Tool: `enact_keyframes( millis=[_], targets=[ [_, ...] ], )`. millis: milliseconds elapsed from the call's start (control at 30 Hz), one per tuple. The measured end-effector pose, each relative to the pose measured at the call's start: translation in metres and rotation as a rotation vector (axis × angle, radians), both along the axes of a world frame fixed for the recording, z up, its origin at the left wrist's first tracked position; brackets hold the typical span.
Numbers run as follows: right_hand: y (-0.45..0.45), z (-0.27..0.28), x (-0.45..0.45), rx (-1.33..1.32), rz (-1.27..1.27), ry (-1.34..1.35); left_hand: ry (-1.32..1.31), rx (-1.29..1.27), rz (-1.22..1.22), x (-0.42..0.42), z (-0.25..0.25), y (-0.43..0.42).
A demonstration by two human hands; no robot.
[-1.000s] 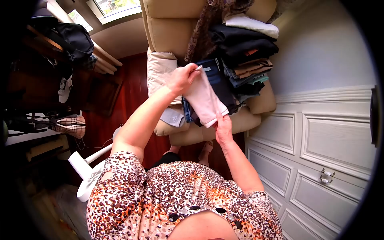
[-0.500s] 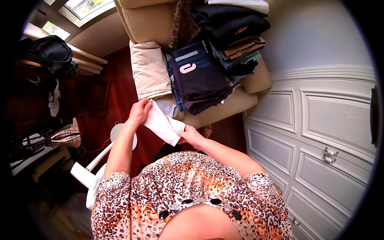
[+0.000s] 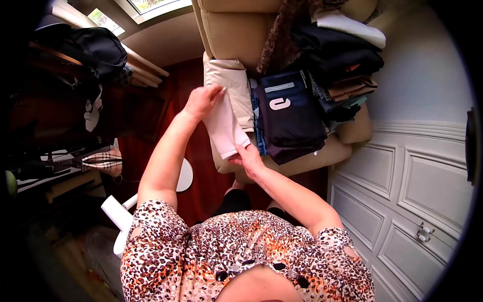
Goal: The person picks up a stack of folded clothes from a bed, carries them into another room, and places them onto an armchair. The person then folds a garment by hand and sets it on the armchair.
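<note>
A folded pale pinkish-white cloth (image 3: 225, 128) stretches between both hands, over the front of the beige sofa. My left hand (image 3: 203, 102) pinches its far end, and my right hand (image 3: 248, 159) grips the near right corner with the thumb on top. Just beyond it lies a folded beige garment (image 3: 232, 83) on the seat, partly covered by the cloth. To the right is a folded dark garment (image 3: 294, 128) with a white printed letter, lying on folded denim. Whether the cloth rests on the seat I cannot tell.
A tall stack of folded clothes (image 3: 342, 55) stands on the sofa (image 3: 322, 153) at the right, beside a white panelled cabinet (image 3: 367, 153). A white fan (image 3: 116, 211) stands near my left elbow. Black bags (image 3: 98, 50) are at the far left.
Both hands have carried the white cloth forward, from in front of my body to over the sofa seat. A grey cloth with a logo, visible before, is now hidden.
</note>
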State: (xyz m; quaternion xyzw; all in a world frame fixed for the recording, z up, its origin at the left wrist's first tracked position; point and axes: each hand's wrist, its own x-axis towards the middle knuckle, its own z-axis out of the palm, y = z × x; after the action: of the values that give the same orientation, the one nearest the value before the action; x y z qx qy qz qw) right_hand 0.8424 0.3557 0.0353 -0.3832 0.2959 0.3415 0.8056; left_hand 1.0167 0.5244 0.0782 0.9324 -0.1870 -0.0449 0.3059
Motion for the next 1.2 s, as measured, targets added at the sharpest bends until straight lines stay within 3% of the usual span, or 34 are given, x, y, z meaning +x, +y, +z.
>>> enact_keyframes(
  millis=[133, 200, 267, 300, 400, 467, 500, 600, 833, 967, 1133, 1200],
  targets=[
    [0.072, -0.047, 0.054, 0.18, -0.202, 0.04, -0.045, 0.189, -0.033, 0.073, -0.045, 0.055],
    [0.076, -0.067, 0.064, 0.207, -0.179, 0.054, -0.094, 0.171, 0.033, 0.083, -0.064, 0.055],
    [0.068, -0.081, 0.058, 0.02, 0.073, 0.306, -0.143, 0.151, 0.099, 0.076, -0.084, 0.049],
    [0.062, -0.083, 0.045, 0.015, 0.173, 0.287, -0.122, 0.151, 0.133, 0.065, -0.093, 0.046],
    [0.037, -0.06, 0.009, 0.172, 0.385, 0.264, -0.214, 0.24, 0.157, 0.016, -0.124, 0.039],
    [0.017, -0.042, -0.018, 0.195, 0.433, 0.316, -0.11, 0.467, 0.212, -0.031, -0.141, 0.026],
    [0.01, -0.039, -0.034, 0.169, 0.441, 0.351, -0.049, 0.575, 0.239, -0.051, -0.129, 0.016],
    [-0.012, -0.023, -0.091, 0.098, 0.417, 0.471, 0.01, 0.536, 0.256, -0.106, -0.111, 0.011],
    [-0.041, 0.049, -0.224, -0.103, 0.52, 0.624, -0.008, 0.377, -0.112, -0.26, 0.027, 0.024],
    [-0.035, 0.096, -0.24, -0.171, 0.743, 0.444, 0.133, 0.452, -0.212, -0.339, 0.066, 0.062],
    [-0.033, 0.118, -0.262, -0.054, 1.004, 0.124, 0.791, 0.638, -0.331, -0.418, 0.109, 0.12],
    [-0.049, 0.114, -0.266, -0.047, 1.105, 0.071, 0.861, 0.695, -0.199, -0.458, 0.113, 0.135]
  ],
)
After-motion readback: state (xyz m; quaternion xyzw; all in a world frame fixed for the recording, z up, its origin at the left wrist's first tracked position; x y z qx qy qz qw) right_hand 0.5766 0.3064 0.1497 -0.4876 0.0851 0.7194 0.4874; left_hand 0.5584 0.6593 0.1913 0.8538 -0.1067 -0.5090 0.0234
